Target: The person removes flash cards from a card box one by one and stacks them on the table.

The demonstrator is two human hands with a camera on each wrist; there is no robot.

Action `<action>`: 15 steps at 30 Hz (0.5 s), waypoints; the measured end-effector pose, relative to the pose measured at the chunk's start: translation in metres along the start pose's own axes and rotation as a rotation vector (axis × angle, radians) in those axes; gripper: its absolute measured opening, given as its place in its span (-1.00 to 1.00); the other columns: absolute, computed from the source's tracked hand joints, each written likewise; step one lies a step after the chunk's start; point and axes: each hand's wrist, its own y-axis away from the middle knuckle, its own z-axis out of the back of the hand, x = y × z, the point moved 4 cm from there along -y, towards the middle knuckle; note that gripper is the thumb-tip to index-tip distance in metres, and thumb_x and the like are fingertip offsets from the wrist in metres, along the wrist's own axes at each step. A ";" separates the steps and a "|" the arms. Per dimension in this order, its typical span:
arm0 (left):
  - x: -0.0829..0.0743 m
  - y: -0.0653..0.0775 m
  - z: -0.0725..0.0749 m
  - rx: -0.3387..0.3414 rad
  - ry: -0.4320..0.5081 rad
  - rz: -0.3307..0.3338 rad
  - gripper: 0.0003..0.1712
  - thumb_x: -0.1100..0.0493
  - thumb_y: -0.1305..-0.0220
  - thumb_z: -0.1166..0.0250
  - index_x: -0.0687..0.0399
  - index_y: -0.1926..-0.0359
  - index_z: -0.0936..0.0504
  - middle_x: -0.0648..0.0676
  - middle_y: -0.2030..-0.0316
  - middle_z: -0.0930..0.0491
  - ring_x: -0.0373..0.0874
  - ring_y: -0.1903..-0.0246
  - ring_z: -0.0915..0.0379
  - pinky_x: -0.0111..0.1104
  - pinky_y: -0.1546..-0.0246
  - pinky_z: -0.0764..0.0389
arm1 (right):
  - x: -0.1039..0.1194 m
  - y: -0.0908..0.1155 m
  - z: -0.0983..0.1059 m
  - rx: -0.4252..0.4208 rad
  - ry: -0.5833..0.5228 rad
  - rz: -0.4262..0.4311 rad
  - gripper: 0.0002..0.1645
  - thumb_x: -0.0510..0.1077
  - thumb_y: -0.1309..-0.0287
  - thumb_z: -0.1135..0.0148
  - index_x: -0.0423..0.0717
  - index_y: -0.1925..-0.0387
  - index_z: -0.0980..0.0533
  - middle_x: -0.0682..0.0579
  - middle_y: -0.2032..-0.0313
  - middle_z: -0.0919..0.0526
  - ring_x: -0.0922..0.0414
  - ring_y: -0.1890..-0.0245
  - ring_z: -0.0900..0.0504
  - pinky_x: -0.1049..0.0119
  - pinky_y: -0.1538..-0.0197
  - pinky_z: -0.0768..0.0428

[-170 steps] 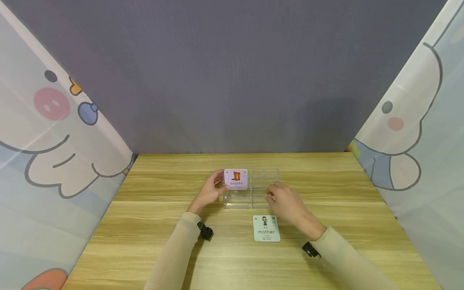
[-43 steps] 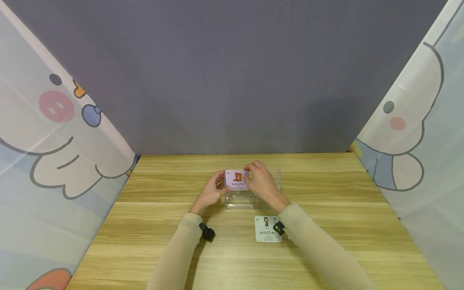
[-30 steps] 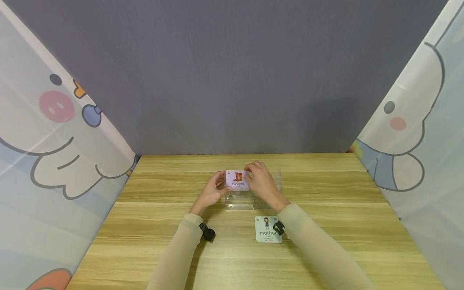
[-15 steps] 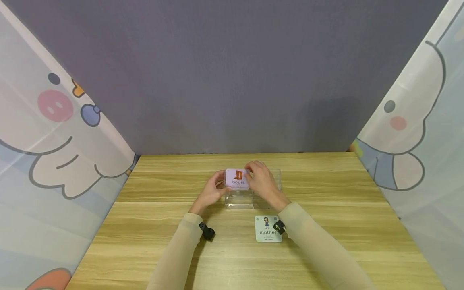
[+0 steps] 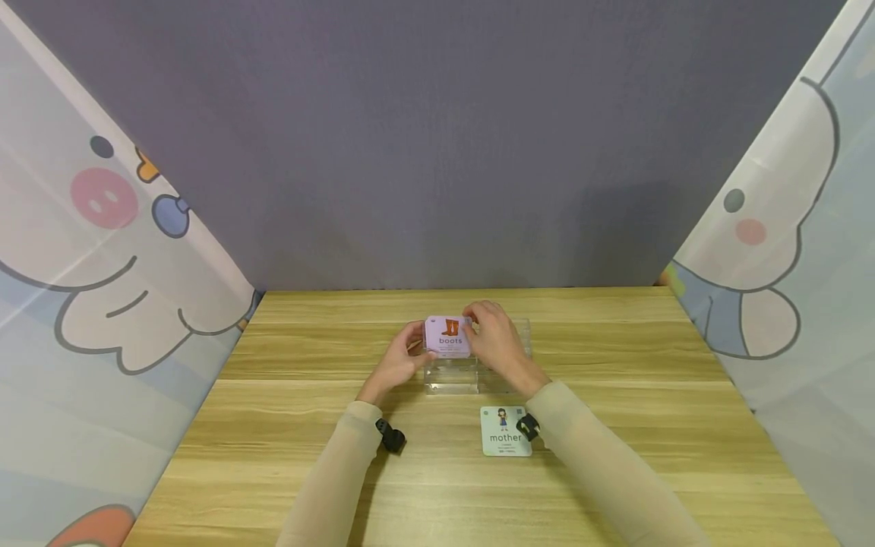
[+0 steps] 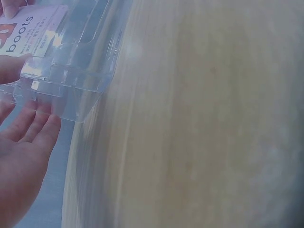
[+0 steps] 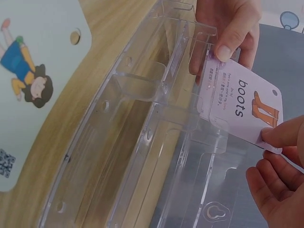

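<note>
Boots card (image 7: 247, 107), corner pinched in the right grip (image 5: 495, 339), seemed best guided straight; the left grip (image 5: 396, 366) clasped the clear rack (image 7: 140, 88).

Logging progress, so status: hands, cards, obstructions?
Right hand pinches boots card by edge. Left hand holds clear rack. Mother card flat on table. No obstruction seen.

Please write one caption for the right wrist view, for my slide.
Right hand pinching the boots card by one corner at a clear rack gripped by the left hand.
</note>
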 end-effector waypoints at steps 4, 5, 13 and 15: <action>0.000 0.000 0.000 0.005 0.000 0.001 -0.25 0.44 -0.20 -0.38 0.26 -0.40 -0.34 0.26 -0.25 -0.47 0.20 -0.32 -0.35 -0.03 -0.44 -0.33 | 0.001 0.000 0.002 0.002 -0.004 -0.009 -0.76 -0.31 -0.17 -0.39 -0.22 0.10 -0.62 -0.07 0.19 -0.66 0.03 0.16 -0.60 0.16 0.09 -0.70; 0.000 0.000 0.000 0.006 0.003 0.001 -0.25 0.44 -0.20 -0.39 0.25 -0.40 -0.34 0.26 -0.25 -0.47 0.20 -0.32 -0.35 -0.03 -0.44 -0.32 | 0.001 0.000 0.002 0.004 -0.008 -0.014 -0.75 -0.31 -0.17 -0.39 -0.22 0.09 -0.62 -0.06 0.19 -0.66 0.03 0.16 -0.60 0.16 0.09 -0.70; -0.001 0.000 -0.001 0.011 0.020 0.001 -0.23 0.47 -0.19 -0.37 0.29 -0.40 -0.32 0.31 -0.28 -0.43 0.25 -0.34 -0.30 0.03 -0.46 -0.28 | 0.003 0.002 0.006 0.001 -0.056 -0.027 -0.72 -0.31 -0.19 -0.38 -0.22 0.05 -0.60 -0.05 0.14 -0.63 0.06 0.18 -0.62 0.22 0.13 -0.72; 0.000 0.000 -0.001 0.014 0.024 0.000 -0.23 0.47 -0.18 -0.37 0.28 -0.40 -0.32 0.31 -0.29 -0.42 0.25 -0.34 -0.30 0.03 -0.46 -0.27 | 0.003 0.002 0.007 -0.009 -0.084 -0.018 -0.73 -0.35 -0.18 -0.36 -0.23 0.06 -0.60 -0.06 0.15 -0.62 0.06 0.21 -0.62 0.25 0.17 -0.73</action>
